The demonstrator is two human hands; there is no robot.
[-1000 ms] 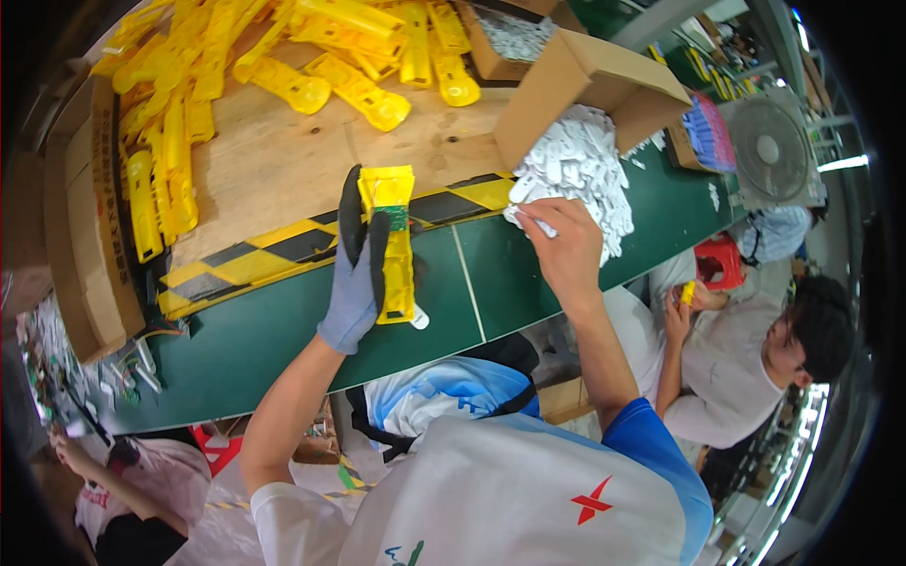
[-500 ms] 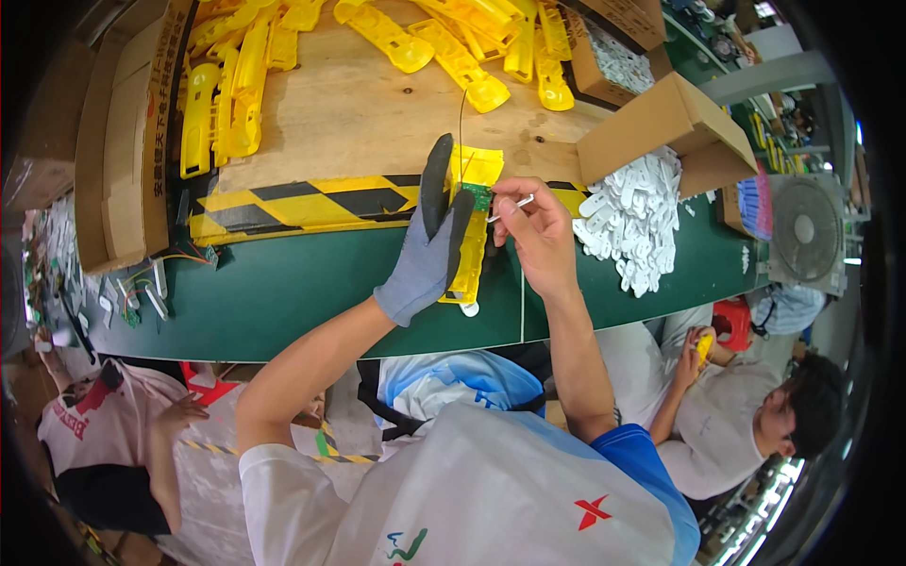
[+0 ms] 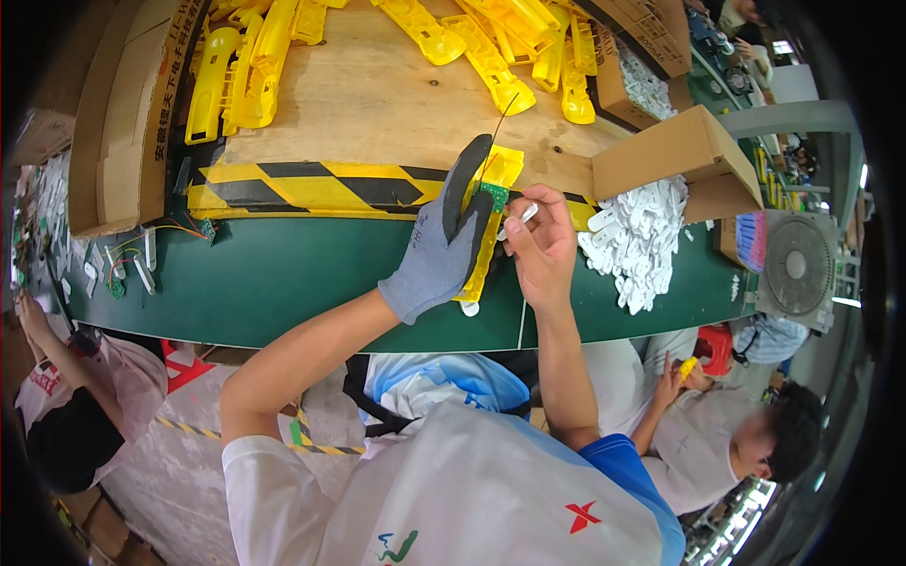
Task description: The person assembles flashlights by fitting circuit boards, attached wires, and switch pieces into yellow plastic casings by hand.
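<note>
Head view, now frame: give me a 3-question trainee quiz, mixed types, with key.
1. True or false: the left hand wears a grey glove and grips the yellow housing.
2. What does the bare right hand pinch? A) small white part B) red cap C) screwdriver
3. Fill in: the pile of white parts lies on the green belt beside an open ___ box.

Key: 1 true; 2 A; 3 cardboard.

Gloved left hand (image 3: pixel 436 250) around yellow housing (image 3: pixel 488 222)
</note>
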